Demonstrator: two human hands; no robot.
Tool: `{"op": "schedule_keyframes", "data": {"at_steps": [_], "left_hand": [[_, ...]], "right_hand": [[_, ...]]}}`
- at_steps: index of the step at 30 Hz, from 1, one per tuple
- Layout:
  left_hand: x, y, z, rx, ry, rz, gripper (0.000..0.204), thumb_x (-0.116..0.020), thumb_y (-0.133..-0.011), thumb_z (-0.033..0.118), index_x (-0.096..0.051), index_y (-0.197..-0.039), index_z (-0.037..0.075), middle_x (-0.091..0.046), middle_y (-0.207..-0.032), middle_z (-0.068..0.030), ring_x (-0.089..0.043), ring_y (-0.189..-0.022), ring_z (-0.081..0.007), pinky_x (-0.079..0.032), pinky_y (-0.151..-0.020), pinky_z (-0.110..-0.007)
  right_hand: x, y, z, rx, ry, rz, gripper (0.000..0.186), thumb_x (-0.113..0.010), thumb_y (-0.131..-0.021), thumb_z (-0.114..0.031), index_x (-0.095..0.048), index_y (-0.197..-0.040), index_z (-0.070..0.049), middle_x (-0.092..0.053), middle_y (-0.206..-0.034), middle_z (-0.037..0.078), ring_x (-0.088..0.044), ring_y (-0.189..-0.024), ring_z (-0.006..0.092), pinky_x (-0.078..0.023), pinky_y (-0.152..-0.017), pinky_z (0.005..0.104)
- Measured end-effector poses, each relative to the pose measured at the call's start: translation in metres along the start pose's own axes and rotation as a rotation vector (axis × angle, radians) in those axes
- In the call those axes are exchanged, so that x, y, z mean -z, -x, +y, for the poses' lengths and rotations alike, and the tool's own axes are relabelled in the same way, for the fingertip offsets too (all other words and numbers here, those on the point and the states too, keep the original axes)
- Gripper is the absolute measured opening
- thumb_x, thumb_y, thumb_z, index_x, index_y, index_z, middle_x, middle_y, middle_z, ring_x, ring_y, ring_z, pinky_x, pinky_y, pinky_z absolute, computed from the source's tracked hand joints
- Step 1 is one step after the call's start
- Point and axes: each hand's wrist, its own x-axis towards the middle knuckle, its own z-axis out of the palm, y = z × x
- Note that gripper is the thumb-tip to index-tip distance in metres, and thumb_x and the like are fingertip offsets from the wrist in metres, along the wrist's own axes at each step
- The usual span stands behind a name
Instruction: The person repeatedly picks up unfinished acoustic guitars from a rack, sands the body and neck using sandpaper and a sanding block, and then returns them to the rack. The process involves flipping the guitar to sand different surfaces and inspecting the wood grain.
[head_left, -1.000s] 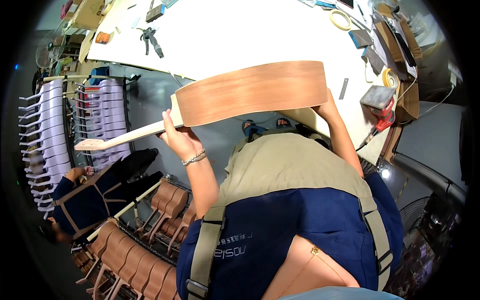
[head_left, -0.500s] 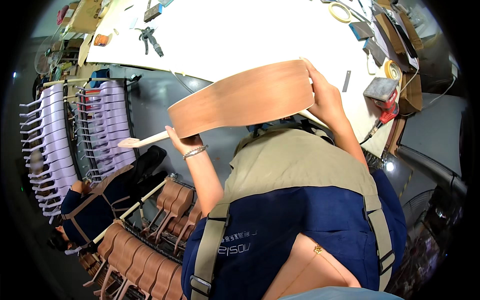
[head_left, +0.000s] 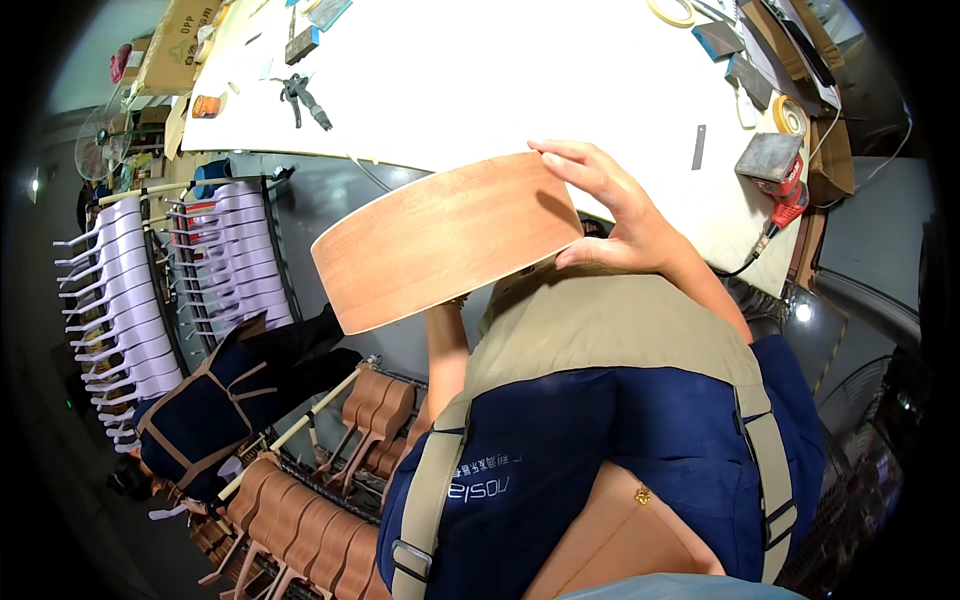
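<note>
A wooden ukulele (head_left: pixel 450 235) is held in the air in front of my apron, between me and the worktable. Its broad, curved, light-brown side faces me, with pale edging along both rims; the neck is hidden. My right hand (head_left: pixel 615 210) grips its right end, fingers on the far rim and thumb by the near rim. Behind the body my left forearm (head_left: pixel 446 350) rises, with a bit of bracelet showing at the wrist. The left hand's fingers are hidden by the wood.
On the white worktable (head_left: pixel 400 90) lie a black air blow gun (head_left: pixel 303 100), sanding blocks (head_left: pixel 716 42), tape rolls (head_left: pixel 789 115), a metal strip (head_left: pixel 699 147) and a red power sander (head_left: pixel 782 185). Racks of lilac ukuleles (head_left: pixel 130 290) and brown ones (head_left: pixel 300 520) stand left, beside a crouching co-worker (head_left: pixel 200 410).
The ukulele has turned, so its neck and waist no longer show, and come nearer to me. My right hand moved left with fingers more spread; my left hand went behind the body.
</note>
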Motion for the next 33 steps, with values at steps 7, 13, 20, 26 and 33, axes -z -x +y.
{"op": "schedule_keyframes", "data": {"at_steps": [7, 13, 20, 26, 33], "left_hand": [[0.004, -0.004, 0.018, 0.04, -0.059, 0.011, 0.039, -0.036, -0.092, 0.03, -0.046, -0.117, 0.003, -0.052, -0.118, -0.0141, -0.051, -0.107, -0.0286, -0.045, -0.089, -0.044], [-0.023, -0.008, 0.054, -0.052, 0.046, 0.032, 0.039, -0.033, -0.093, 0.03, -0.046, -0.118, 0.003, -0.05, -0.12, -0.015, -0.05, -0.108, -0.0298, -0.044, -0.09, -0.045], [-0.094, -0.008, 0.071, -0.549, -0.031, -0.033, 0.021, -0.055, -0.087, 0.019, -0.052, -0.106, 0.01, -0.057, -0.077, 0.0018, -0.055, -0.074, -0.0095, -0.033, -0.102, -0.039], [-0.146, 0.004, 0.066, -0.734, -0.302, -0.081, 0.035, -0.057, -0.085, 0.009, -0.041, -0.116, 0.009, -0.055, -0.073, -0.0007, -0.056, -0.073, -0.0114, -0.037, -0.099, -0.044], [-0.189, 0.018, 0.042, -0.771, -0.427, -0.166, 0.047, -0.053, -0.088, 0.03, -0.034, -0.123, 0.004, -0.057, -0.081, -0.0047, -0.057, -0.088, -0.0193, -0.034, -0.099, -0.044]], "right_hand": [[0.009, 0.01, 0.006, -0.085, 0.255, 0.046, 0.039, -0.06, -0.081, -0.027, -0.057, -0.118, -0.016, -0.031, -0.138, 0.017, -0.028, -0.128, 0.0344, -0.027, -0.102, 0.0445], [0.027, 0.03, 0.033, -0.41, -0.041, 0.206, 0.086, -0.039, -0.074, -0.071, -0.029, -0.138, -0.014, -0.023, -0.142, 0.019, -0.023, -0.129, 0.0353, -0.017, -0.106, 0.0452], [0.011, 0.055, 0.075, -0.643, -0.426, 0.249, 0.119, -0.078, -0.045, 0.001, -0.012, -0.142, -0.016, -0.025, -0.142, 0.008, -0.025, -0.13, 0.024, -0.028, -0.104, 0.0363], [0.009, 0.055, 0.064, -0.576, -0.218, 0.285, 0.119, -0.082, -0.047, -0.006, -0.011, -0.142, -0.016, -0.024, -0.142, 0.008, -0.028, -0.129, 0.0244, -0.032, -0.104, 0.039], [0.026, 0.043, 0.039, -0.434, 0.406, 0.191, 0.112, -0.079, -0.049, -0.003, -0.016, -0.14, -0.009, -0.017, -0.145, 0.013, -0.023, -0.132, 0.0298, -0.026, -0.107, 0.0385]]}}
